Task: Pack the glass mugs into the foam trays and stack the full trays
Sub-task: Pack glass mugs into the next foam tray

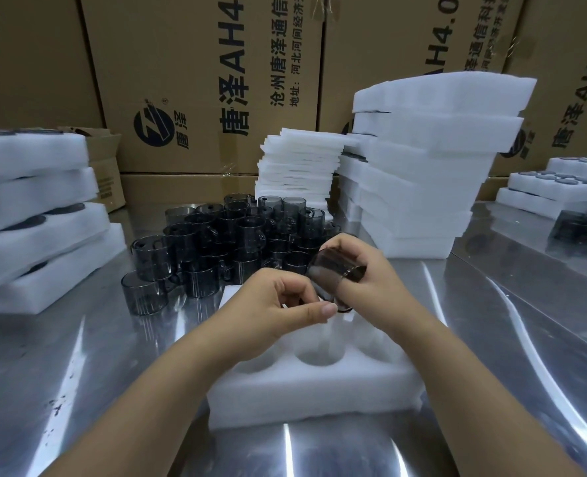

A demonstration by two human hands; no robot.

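Above the white foam tray (319,390), a soft block cut with round wells, the right hand (371,273) wraps a smoky glass mug (329,266) that is tilted on its side. The left hand (278,304) curls close, thumb at the mug's lower rim; I cannot tell whether it pinches the rim. Behind the tray, more dark cylindrical mugs (223,242) crowd the gleaming steel table (491,339).

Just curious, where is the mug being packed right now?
Head view, centre: the right hand holds the mug tilted above the foam tray.
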